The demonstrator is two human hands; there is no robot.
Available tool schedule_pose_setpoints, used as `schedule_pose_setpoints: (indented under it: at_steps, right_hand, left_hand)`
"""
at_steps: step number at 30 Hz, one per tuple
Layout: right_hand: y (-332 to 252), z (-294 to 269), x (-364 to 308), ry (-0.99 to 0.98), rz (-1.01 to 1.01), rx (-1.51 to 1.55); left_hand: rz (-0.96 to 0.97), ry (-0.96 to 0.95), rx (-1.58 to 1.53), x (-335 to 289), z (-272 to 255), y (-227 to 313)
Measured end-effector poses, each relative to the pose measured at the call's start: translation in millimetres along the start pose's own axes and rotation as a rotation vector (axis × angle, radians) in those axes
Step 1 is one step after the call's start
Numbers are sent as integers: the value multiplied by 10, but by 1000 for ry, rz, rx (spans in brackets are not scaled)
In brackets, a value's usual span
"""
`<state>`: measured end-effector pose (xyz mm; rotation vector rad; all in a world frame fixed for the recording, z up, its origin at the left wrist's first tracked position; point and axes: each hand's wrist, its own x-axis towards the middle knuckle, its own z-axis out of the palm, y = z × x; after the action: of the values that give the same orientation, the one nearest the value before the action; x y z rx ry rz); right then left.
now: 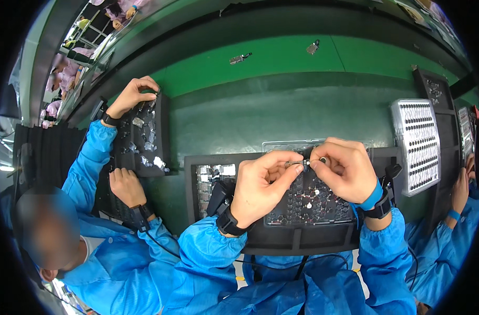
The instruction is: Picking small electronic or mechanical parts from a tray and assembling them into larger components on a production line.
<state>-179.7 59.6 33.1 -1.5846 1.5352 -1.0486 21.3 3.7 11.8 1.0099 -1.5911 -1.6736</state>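
In the middle of the view, my left hand (pixel 265 181) pinches a small metal part (pixel 305 164) between thumb and forefinger. My right hand (pixel 347 170) is closed from the other side, its fingertips meeting that part. A small round piece (pixel 323 159) shows at the right fingers; whether they grip it I cannot tell. Beneath both hands lies a black divided tray (pixel 281 240). Inside it, a plastic tray (pixel 284 216) bears many tiny dark parts with thin wires and a few white discs. Silvery metal pieces (pixel 203 191) fill the tray's left compartment, partly behind my left wrist.
A co-worker's hand (pixel 137 94) reaches into a black tray (pixel 163 131) of metal parts at left. At right stand a white tray of black dots (pixel 417 144) and black bins (pixel 444 126); another person's hand (pixel 461 189) is beyond. Two metal parts (pixel 240 59) lie on the green strip.
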Motion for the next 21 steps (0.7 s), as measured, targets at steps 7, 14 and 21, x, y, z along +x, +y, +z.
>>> schedule_pose_setpoints:
  at_steps: [7,14,21]
  right_hand:
    - [27,15,-42,-20,-76,-86]
    - [-28,-29,-15,-31,24,6]
    - [29,-21,2,-23,87,87]
  left_hand:
    - [-12,-54,207,-45,-8,27]
    - [-78,-47,63,-27,5,61]
    - [-25,-71,-28,-3,-9,-49]
